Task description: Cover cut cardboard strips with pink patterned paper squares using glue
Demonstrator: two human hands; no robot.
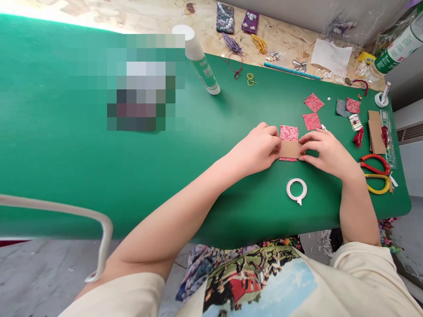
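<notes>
A small brown cardboard piece (288, 149) lies across a red patterned fabric piece (289, 133), whose ends show above and below it. My left hand (262, 147) holds the cardboard's left edge, its fingers curled together. At the right edge, the fingertips of my right hand (322, 152) press on the same cardboard. Just below lies a roll of white tape (296, 189) with a loose end. Two more red fabric squares (313, 102) (312, 121) rest above my right hand.
Red-handled scissors (375, 164), yellow-handled scissors (377, 184) and cardboard strips (376, 132) lie at the right. A white-capped spray can (201, 61), blue pencil (292, 71) and tasselled pouches (225, 18) are farther back. A white curved bar (66, 205) crosses the lower left.
</notes>
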